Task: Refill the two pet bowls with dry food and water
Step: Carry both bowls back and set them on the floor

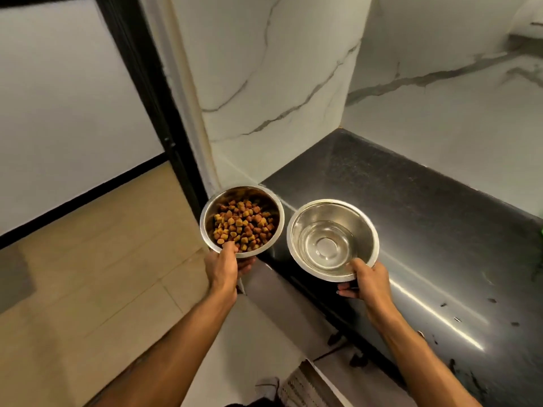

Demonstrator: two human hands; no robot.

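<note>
1. The marble wall (264,69) and a frosted door (58,98) fill the back; tan floor (88,274) lies below on the left.
2. The black counter (440,245) runs along the right, with a few dark specks on its near part.
3. The water bowl (332,239) is held over the counter's left end. It seems to hold clear water, though the level is hard to read. The right hand (368,282) grips its near rim, thumb over the edge inside, fingers curled beneath.
4. The food bowl (241,220), with a mound of kibble (242,224), is held off the counter's edge, over the floor. The left hand (224,265) pinches its near rim the same way, thumb on top, fingers under.
5. Judgement: both bowls look filled, so the step is carrying them to the feeding spot. Keep the water bowl level and move slowly; a one-sided rim grip lets it tip away. Steady the food bowl too, since its kibble sits toward the near side.
</note>
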